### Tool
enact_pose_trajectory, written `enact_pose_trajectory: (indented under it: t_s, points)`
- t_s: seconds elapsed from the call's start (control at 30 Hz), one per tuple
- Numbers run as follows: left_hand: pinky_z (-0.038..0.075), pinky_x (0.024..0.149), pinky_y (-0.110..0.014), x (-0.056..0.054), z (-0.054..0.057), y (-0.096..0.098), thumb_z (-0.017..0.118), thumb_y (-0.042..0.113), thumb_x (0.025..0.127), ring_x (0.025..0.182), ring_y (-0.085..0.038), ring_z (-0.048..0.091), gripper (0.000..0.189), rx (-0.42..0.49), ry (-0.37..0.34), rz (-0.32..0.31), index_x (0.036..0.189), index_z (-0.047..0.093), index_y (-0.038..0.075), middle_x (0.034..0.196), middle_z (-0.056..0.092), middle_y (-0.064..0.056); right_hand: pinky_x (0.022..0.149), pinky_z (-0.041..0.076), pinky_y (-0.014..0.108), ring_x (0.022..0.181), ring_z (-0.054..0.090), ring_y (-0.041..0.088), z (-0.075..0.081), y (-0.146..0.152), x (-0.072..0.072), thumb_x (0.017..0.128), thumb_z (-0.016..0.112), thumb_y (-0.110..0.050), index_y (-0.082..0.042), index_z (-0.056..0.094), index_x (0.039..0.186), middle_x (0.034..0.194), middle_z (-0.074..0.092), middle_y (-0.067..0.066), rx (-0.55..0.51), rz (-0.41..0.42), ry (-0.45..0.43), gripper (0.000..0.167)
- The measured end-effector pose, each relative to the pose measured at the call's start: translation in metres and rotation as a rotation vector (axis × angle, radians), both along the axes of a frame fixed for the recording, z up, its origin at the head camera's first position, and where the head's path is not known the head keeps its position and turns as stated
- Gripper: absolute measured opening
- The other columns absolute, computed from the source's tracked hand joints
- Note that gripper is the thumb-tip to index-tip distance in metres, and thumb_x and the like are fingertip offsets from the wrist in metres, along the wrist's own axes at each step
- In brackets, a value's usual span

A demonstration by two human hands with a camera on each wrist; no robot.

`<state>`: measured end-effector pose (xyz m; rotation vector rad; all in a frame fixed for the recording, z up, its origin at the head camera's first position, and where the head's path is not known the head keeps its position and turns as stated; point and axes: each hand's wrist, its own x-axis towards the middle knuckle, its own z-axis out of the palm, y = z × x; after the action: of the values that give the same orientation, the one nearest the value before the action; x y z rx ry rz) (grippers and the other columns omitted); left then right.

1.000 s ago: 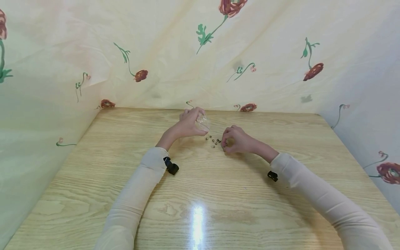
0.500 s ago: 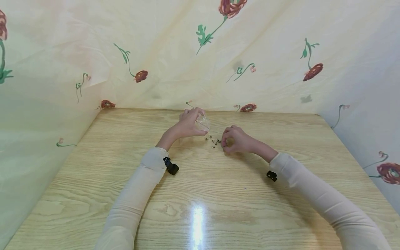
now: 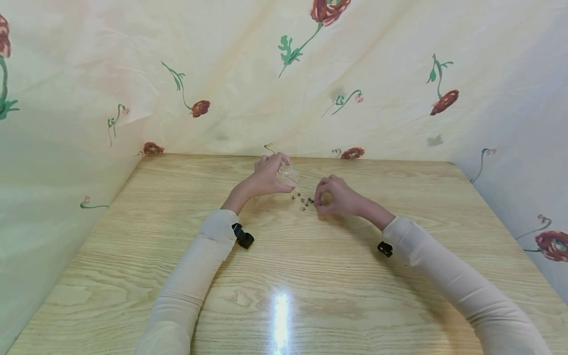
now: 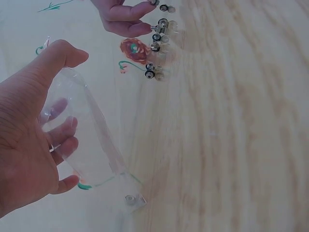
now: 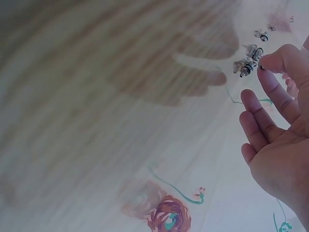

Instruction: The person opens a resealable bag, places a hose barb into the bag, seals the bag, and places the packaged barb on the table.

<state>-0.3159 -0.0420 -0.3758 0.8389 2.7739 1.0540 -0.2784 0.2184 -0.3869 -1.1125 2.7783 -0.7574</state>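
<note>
My left hand holds a clear plastic bag, thumb on one side and fingers behind it. A small round thing shows at the bag's lower corner in the left wrist view. Several small shiny metal pieces with dark rings lie loose on the table between the hands. Just right of them, my right hand brings thumb and index finger together. A tiny dark piece shows at those fingertips in the right wrist view, mostly covered. The other fingers of that hand are loosely bent.
The light wood-grain table reflects a bright light near the front. A flower-printed cloth stands behind and along both sides. Black wrist devices sit on both sleeves.
My right hand has lifted and shifted very slightly, its fingertips together beside the metal pieces. My left hand keeps the bag in the same place.
</note>
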Motion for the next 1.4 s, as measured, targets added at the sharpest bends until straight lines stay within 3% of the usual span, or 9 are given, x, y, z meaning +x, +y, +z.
enact_pose_trajectory:
  t_s: [0.5, 0.73, 1.07, 1.23, 1.4]
  points:
    - [0.020, 0.112, -0.054, -0.002, -0.001, 0.000, 0.082, 0.031, 0.082, 0.120, -0.031, 0.040, 0.063, -0.005, 0.000, -0.014, 0.130, 0.048, 0.010, 0.126, 0.055, -0.013, 0.086, 0.032, 0.044, 0.093, 0.052, 0.037, 0.004, 0.000, -0.008, 0.076, 0.074, -0.004, -0.015, 0.071, 0.076, 0.099, 0.070, 0.011, -0.076, -0.048, 0.072, 0.011]
    - [0.019, 0.113, -0.055, -0.004, -0.002, 0.000, 0.082, 0.032, 0.082, 0.120, -0.031, 0.041, 0.060, -0.009, 0.003, -0.023, 0.128, 0.048, 0.011, 0.122, 0.056, -0.011, 0.091, 0.033, 0.048, 0.095, 0.057, 0.037, 0.006, -0.002, -0.012, 0.075, 0.075, -0.002, -0.012, 0.071, 0.076, 0.094, 0.069, 0.012, -0.128, -0.047, 0.150, 0.011]
    - [0.019, 0.111, -0.054, -0.004, -0.003, 0.000, 0.081, 0.032, 0.083, 0.120, -0.032, 0.039, 0.060, -0.011, -0.004, -0.028, 0.129, 0.048, 0.010, 0.121, 0.055, -0.010, 0.091, 0.034, 0.050, 0.097, 0.055, 0.035, 0.009, -0.005, -0.014, 0.079, 0.074, -0.001, -0.011, 0.070, 0.077, 0.093, 0.068, 0.012, -0.202, -0.072, 0.158, 0.011]
    - [0.019, 0.111, -0.055, -0.004, -0.003, 0.000, 0.080, 0.032, 0.083, 0.119, -0.032, 0.039, 0.061, -0.013, -0.004, -0.030, 0.129, 0.048, 0.008, 0.120, 0.055, -0.010, 0.099, 0.033, 0.051, 0.101, 0.056, 0.032, 0.012, -0.006, -0.016, 0.079, 0.074, 0.000, -0.010, 0.070, 0.079, 0.092, 0.068, 0.011, -0.256, -0.076, 0.134, 0.011]
    - [0.019, 0.110, -0.055, -0.004, -0.002, 0.000, 0.080, 0.032, 0.083, 0.118, -0.031, 0.038, 0.061, -0.015, 0.001, -0.029, 0.129, 0.048, 0.008, 0.120, 0.054, -0.010, 0.093, 0.034, 0.046, 0.103, 0.051, 0.031, 0.013, -0.006, -0.017, 0.079, 0.072, -0.002, -0.010, 0.070, 0.082, 0.099, 0.067, 0.011, -0.277, -0.107, 0.120, 0.009]
